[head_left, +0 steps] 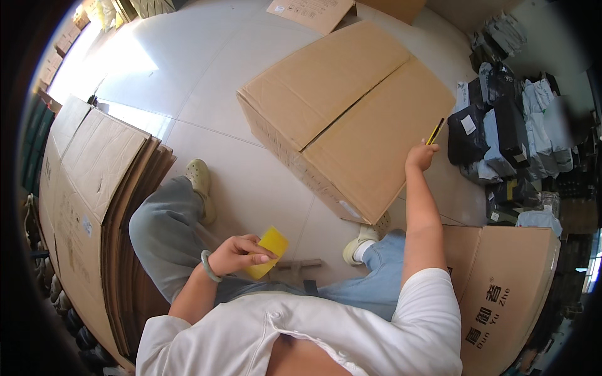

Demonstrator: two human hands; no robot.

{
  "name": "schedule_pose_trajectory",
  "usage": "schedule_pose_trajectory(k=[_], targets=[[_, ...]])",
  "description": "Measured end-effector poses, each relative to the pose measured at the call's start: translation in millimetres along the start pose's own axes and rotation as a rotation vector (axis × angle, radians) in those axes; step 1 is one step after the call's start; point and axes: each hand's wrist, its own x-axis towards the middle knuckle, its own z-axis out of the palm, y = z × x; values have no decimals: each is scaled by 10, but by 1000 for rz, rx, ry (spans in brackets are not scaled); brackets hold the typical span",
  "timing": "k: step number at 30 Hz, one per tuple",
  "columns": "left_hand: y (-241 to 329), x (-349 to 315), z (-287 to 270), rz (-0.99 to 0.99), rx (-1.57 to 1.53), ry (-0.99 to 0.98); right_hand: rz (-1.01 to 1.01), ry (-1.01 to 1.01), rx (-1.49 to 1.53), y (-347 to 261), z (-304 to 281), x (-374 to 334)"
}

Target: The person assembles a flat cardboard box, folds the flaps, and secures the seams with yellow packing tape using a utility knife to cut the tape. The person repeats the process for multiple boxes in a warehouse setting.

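My left hand (241,254), a pale bangle on its wrist, is closed on what looks like a roll of yellow packing tape (273,241). It holds the tape above the floor, in front of my lap. To the right, my right hand (421,156) is closed round a slim yellow-and-black utility knife (434,131), its tip pointing away from me. That hand is over the right edge of a large brown cardboard box (338,94). The box's top flaps are folded down and meet at a narrow dark gap. No tape shows along that gap.
Flattened cardboard boxes (88,169) stand stacked at my left. Another carton (501,282) is close on my right. Black and white parcels (501,131) are piled at the far right. More cardboard (313,12) lies beyond the box on the tiled floor (213,81).
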Motion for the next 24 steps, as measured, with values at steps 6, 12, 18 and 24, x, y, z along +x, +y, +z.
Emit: schedule_pose_trajectory(k=[6, 12, 18, 24], targets=[[-31, -8, 0, -10, 3, -42, -187, 13, -79, 149, 85, 75], [142, -2, 43, 63, -18, -86, -391, 40, -71, 156, 144, 63], [223, -24, 37, 128, -120, -169, -514, -60, -130, -86, 342, -23], [240, -146, 11, 177, -86, -202, -654, -135, -4, -136, 348, -286]])
